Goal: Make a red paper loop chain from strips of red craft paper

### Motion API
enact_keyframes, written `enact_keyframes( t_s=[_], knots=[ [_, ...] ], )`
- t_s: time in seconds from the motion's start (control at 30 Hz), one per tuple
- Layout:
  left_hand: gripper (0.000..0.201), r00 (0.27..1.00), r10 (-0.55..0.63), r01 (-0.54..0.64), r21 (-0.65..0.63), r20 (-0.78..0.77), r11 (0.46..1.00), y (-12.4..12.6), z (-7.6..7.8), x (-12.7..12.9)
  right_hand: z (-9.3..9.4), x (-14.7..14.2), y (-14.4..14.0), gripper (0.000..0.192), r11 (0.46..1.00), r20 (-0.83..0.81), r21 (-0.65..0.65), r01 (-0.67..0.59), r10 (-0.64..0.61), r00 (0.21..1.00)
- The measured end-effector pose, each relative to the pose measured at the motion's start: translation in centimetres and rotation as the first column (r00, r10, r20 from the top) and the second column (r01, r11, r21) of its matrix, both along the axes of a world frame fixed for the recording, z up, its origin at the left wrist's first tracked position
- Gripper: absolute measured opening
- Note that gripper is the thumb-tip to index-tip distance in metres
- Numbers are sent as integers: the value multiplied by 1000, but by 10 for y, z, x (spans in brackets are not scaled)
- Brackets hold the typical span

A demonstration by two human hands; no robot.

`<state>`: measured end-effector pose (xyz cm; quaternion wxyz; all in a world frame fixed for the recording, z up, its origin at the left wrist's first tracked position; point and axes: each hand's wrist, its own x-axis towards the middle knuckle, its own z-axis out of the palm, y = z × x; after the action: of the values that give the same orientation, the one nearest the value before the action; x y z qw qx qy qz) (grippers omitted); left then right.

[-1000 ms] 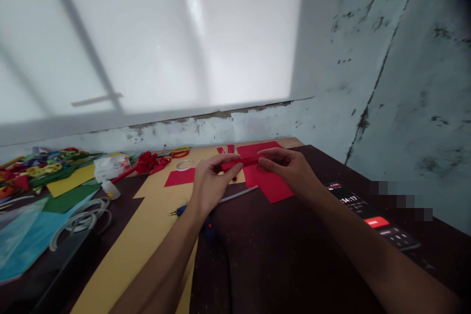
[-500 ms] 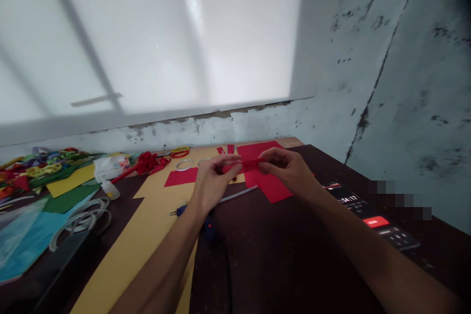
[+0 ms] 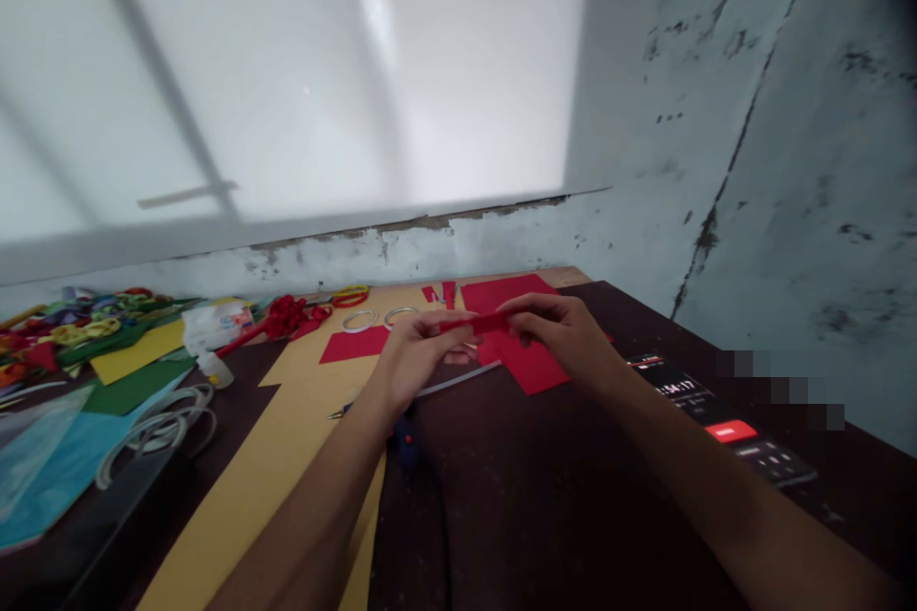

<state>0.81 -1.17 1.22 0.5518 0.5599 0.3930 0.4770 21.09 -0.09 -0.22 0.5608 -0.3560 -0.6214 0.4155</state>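
Note:
A narrow red strip (image 3: 488, 323), of paper or felt, is stretched between my two hands above the table. My left hand (image 3: 424, 348) pinches its left end between thumb and fingers. At the other end, my right hand (image 3: 555, 323) grips it with thumb and forefinger. Behind and below the strip lie larger red sheets (image 3: 534, 368). Under my left wrist sits a blue glue gun (image 3: 406, 444) with a metal tip, partly hidden by the forearm. A pale glue stick or thin rod (image 3: 462, 379) lies just below the hands.
Tape rolls (image 3: 359, 320), yellow-handled scissors (image 3: 351, 296) and a red flower (image 3: 287, 313) lie at the back. Colourful craft pieces (image 3: 86, 325) and a coiled white cable (image 3: 161, 420) fill the left. A phone (image 3: 723, 420) lies at the right, below the wall.
Both hands have shifted slightly, and the strip has tilted, its left end a little lower. More of my left fingers shows beneath it. The things on the table have not moved.

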Motion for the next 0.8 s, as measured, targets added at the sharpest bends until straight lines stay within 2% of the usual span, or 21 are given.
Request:
enact_keyframes(
  t_s=[0.17, 0.23, 0.33, 0.4, 0.5, 0.6, 0.7, 0.8],
  knots=[
    [28, 980, -52, 62, -46, 194, 997, 4, -4, -5, -3, 4, 5, 14, 959, -316, -207, -192, 120, 941],
    [29, 976, -60, 68, -28, 211, 997, 5, -5, -5, -2, 6, 6, 16, 940, -364, -249, -234, 133, 922],
    [32, 982, -28, 27, 10, 186, 1000, 4, -3, -4, -1, 8, 6, 19, 943, -359, -253, -216, 116, 926],
    [30, 990, 23, -27, 28, 139, 999, 3, -1, -3, -2, 6, 5, 22, 966, -299, -207, -156, 89, 950],
    [31, 993, 105, -109, 75, 57, 991, 3, 1, -2, -2, 3, 3, 28, 999, -127, -54, -5, -2, 992],
    [32, 991, 128, -132, 98, 42, 986, 4, -1, -3, 0, 0, 0, 27, 988, 13, 100, 114, -116, 993],
    [30, 994, 99, -104, 97, 56, 990, 5, -3, -4, 0, -1, -3, 24, 977, 46, 160, 140, -149, 988],
    [26, 997, 75, -75, 111, 4, 991, 4, -2, -2, 0, -2, -5, 21, 975, 83, 188, 117, -135, 987]
  ],
)
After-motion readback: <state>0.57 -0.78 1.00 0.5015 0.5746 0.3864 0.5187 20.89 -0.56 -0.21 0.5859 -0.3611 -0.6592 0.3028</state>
